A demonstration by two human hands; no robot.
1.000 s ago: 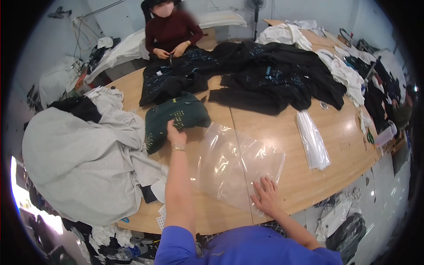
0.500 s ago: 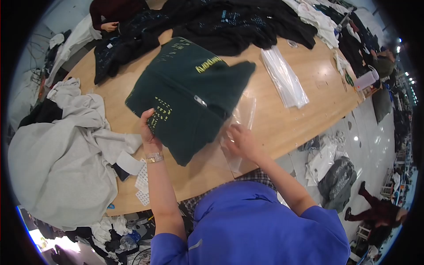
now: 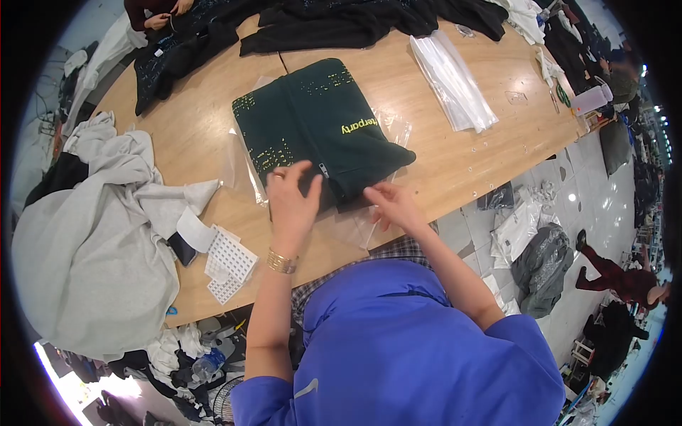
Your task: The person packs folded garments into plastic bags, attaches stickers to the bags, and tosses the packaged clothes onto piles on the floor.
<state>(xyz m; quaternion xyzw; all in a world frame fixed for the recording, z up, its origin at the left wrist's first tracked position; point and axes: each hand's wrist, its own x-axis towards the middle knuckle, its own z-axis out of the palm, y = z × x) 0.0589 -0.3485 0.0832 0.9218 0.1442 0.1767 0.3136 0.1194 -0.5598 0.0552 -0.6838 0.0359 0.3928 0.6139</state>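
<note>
A folded dark green garment (image 3: 305,121) with yellow print and a zipper lies on a clear plastic bag (image 3: 249,170), whose edges show around it. My left hand (image 3: 292,199) is at the garment's near left edge, fingers spread and curved, holding nothing. Beside the near right corner of the garment is my right hand (image 3: 392,206), its thumb and fingers close together at the fabric and plastic. Whether it pinches the cloth or the film is too small to tell.
Grey cloth (image 3: 92,248) is heaped at the left, near sticker sheets (image 3: 231,263) and a dark phone-like object (image 3: 182,248). A stack of plastic bags (image 3: 452,82) lies at the right. Black garments (image 3: 327,25) line the far side, where a co-worker's hands (image 3: 167,15) show.
The green garment has come down from my left hand's hold onto the plastic bag and turned. My left hand has let go and moved right, to its near edge.
</note>
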